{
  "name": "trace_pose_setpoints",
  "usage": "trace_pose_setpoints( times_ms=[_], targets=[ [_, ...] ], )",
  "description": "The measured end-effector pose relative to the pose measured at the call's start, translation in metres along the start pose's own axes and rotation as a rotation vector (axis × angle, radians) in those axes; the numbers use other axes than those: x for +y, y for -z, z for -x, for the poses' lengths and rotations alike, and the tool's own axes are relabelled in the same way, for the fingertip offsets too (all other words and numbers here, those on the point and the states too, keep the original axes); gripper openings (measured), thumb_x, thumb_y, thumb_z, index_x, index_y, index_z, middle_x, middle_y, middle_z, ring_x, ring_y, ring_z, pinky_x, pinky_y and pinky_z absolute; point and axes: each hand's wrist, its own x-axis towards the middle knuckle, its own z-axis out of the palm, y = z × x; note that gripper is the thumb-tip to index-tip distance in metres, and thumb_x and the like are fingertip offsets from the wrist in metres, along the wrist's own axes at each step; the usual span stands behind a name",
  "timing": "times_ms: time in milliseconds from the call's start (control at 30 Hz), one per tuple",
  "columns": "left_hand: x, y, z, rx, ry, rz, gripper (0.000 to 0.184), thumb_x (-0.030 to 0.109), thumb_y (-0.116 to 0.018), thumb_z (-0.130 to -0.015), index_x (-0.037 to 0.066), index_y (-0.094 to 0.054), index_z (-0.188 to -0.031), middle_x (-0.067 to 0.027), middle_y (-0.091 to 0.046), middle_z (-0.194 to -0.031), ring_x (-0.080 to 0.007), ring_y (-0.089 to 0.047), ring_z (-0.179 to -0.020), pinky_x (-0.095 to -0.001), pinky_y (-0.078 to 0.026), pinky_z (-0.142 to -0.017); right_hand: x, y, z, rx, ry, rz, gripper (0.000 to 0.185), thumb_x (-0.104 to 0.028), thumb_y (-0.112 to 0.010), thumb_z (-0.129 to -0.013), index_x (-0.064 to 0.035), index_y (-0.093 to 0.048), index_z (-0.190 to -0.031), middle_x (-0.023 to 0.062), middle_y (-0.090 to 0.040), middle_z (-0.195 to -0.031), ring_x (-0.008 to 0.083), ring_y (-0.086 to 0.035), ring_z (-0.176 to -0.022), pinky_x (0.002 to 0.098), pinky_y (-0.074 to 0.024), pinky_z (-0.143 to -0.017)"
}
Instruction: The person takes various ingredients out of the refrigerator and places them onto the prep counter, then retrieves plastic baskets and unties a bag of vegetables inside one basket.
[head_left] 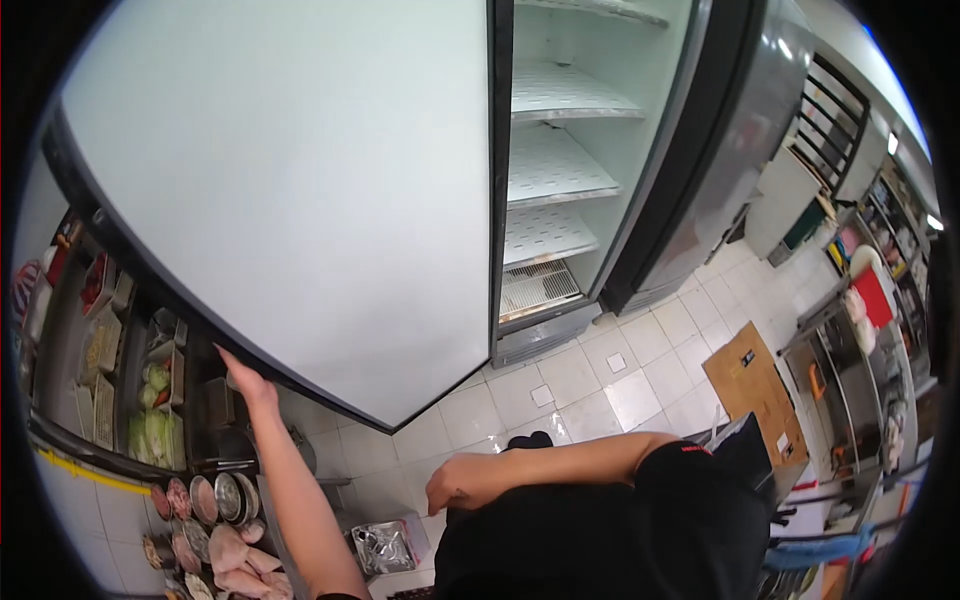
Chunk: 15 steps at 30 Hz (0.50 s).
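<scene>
A tall refrigerator's white-lined door [290, 200] with a black frame fills the left and middle of the view, swung wide. My left hand [248, 384] is at the lower outer edge of this door, its fingers partly hidden against the frame. Bent in front of my body, my right hand [458, 484] has loosely curled fingers, with nothing visible in it. Beyond the door's hinge side, the refrigerator cabinet [640, 170] stands open. Its white perforated shelves [565, 170] hold nothing that I can see.
Bins of vegetables [157, 430] line a dark counter at left. Below them are bowls of meat [204, 500] and raw chicken pieces [245, 565]. A foil-lined tray [385, 547] is near my body. Flattened cardboard [755, 390] lies on the tiled floor [470, 420]; shelving [840, 340] stands at right.
</scene>
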Motion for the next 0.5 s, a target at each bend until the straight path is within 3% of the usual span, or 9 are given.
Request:
trace_pose_setpoints(
  times_ms=[167, 233, 267, 333, 367, 500],
  targets=[
    [-0.002, 0.013, 0.035, -0.14, 0.126, 0.084, 0.072, 0.057, -0.04, -0.104, 0.006, -0.032, -0.155, -0.0058, -0.037, -0.159, -0.0239, -0.038, -0.143, -0.0371, -0.031, -0.116, -0.006, -0.023, -0.024, 0.358, -0.289, 0.132, 0.017, -0.008, -0.065, -0.088, -0.0082, -0.073, -0.103, 0.0069, -0.07, -0.103, 0.029, -0.068, -0.093, 0.0399, -0.0545, -0.077],
    [-0.008, 0.028, 0.058, -0.233, 0.13, 0.096, 0.067, 0.054, -0.042, -0.105, 0.006, -0.038, -0.151, -0.0067, -0.044, -0.154, -0.0231, -0.043, -0.139, -0.0371, -0.033, -0.114, -0.004, -0.031, -0.031, 0.573, -0.38, 0.218, 0.029, -0.013, -0.066, -0.092, -0.0075, -0.066, -0.12, 0.0111, -0.065, -0.118, 0.0302, -0.067, -0.1, 0.0392, -0.0555, -0.081],
    [-0.013, 0.039, 0.071, -0.276, 0.126, 0.093, 0.063, 0.052, -0.042, -0.106, 0.005, -0.042, -0.149, -0.0074, -0.048, -0.151, -0.0225, -0.046, -0.136, -0.0369, -0.035, -0.113, -0.005, -0.037, -0.033, 0.572, -0.377, 0.227, 0.029, -0.013, -0.066, -0.092, -0.0075, -0.066, -0.12, 0.0111, -0.065, -0.118, 0.0302, -0.067, -0.1, 0.0392, -0.0555, -0.081],
    [-0.014, 0.045, 0.112, -0.385, 0.09, 0.14, 0.057, 0.048, -0.044, -0.106, 0.004, -0.049, -0.143, -0.008, -0.056, -0.141, -0.0206, -0.051, -0.13, -0.0367, -0.036, -0.111, -0.004, -0.047, -0.034, 0.641, -0.602, 0.077, 0.05, -0.017, -0.068, -0.093, -0.0079, -0.052, -0.139, 0.0177, -0.056, -0.131, 0.0332, -0.066, -0.106, 0.0394, -0.056, -0.085],
    [-0.025, 0.05, 0.133, -0.356, 0.073, 0.112, 0.055, 0.044, -0.045, -0.106, 0.002, -0.049, -0.142, -0.0092, -0.057, -0.139, -0.0204, -0.052, -0.129, -0.0368, -0.037, -0.11, 0.008, -0.054, -0.028, 0.58, -0.662, 0.064, 0.073, -0.022, -0.072, -0.09, -0.0063, -0.035, -0.151, 0.0226, -0.048, -0.142, 0.0352, -0.065, -0.11, 0.0394, -0.0557, -0.089],
    [-0.032, 0.054, 0.236, -0.347, -0.042, -0.018, 0.049, 0.033, -0.051, -0.105, -0.001, -0.05, -0.139, -0.0117, -0.059, -0.133, -0.0211, -0.053, -0.127, -0.0367, -0.04, -0.106, 0.017, -0.092, 0.0, 0.649, -0.849, -0.089, 0.092, -0.028, -0.08, -0.085, -0.0028, -0.026, -0.156, 0.0232, -0.042, -0.152, 0.0332, -0.062, -0.118, 0.0387, -0.0537, -0.094]
  ],
)
